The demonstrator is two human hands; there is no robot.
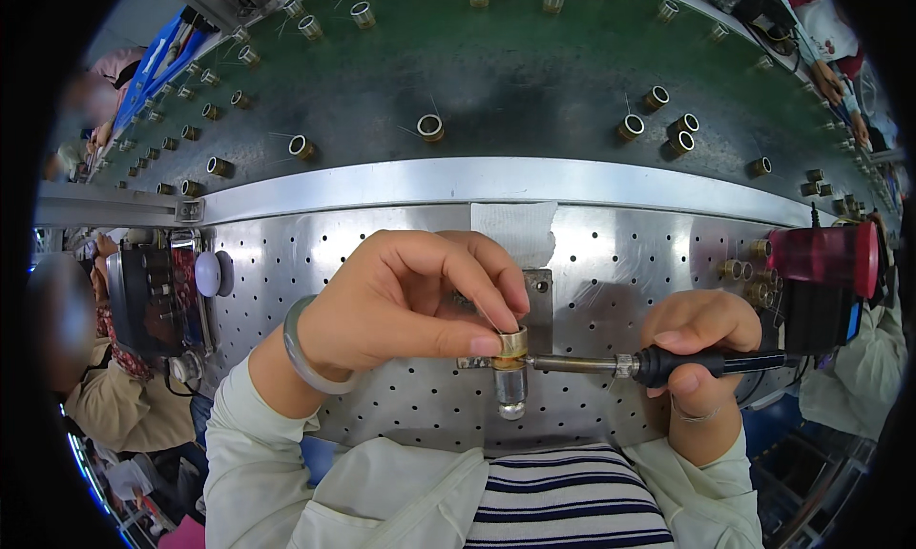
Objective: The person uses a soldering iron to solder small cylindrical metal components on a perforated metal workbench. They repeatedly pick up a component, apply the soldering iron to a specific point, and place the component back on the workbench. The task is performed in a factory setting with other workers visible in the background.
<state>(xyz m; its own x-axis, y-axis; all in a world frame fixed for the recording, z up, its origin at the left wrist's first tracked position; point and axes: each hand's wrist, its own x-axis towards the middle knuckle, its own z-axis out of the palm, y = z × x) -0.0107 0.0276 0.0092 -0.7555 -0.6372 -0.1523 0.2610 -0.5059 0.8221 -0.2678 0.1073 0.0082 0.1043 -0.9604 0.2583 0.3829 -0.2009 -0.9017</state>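
My left hand [405, 296], with a grey bangle at its wrist, pinches a small metal-rimmed coil [513, 345] between thumb and fingertips. This coil sits at the upper end of a shiny round-tipped metal post [511, 389], part of a fixture with a flat metal bracket [540, 306] behind it. My right hand [711, 328] is closed round the black handle of a soldering iron [582, 364]. The iron lies level, and its tip meets or nearly meets the coil's right side; exact contact is too small to tell.
Beyond the perforated metal worktop [382, 420] and its raised metal edge [477, 175] runs a green conveyor belt [372, 82] carrying several similar coils [430, 127]. More coils [735, 269] lie by a red-and-black device [825, 263] at right. A black box [143, 296] stands left. Co-workers sit at both sides.
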